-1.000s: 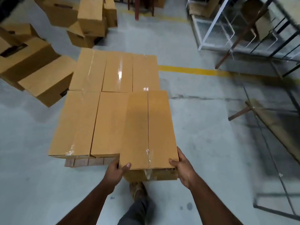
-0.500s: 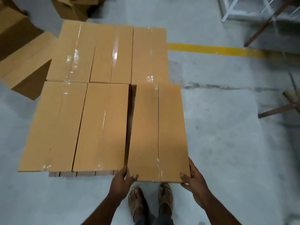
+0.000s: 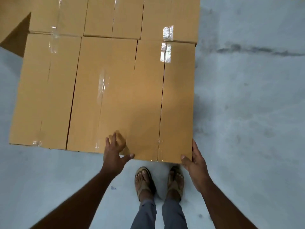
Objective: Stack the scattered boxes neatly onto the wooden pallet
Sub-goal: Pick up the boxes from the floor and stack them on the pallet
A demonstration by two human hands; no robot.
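On the grey concrete floor [image 3: 247,113] sits a flat layer of tan cardboard boxes [image 3: 102,90], packed edge to edge in two rows, their seams sealed with shiny clear tape. Nearest on the right lies the right-hand box [image 3: 163,103], long, plain brown, level with its neighbours and touching them. At its near right corner the right hand [image 3: 194,160] holds the edge, thumb on top. Over its near left corner the left hand [image 3: 115,151] hovers with fingers spread wide, blurred.
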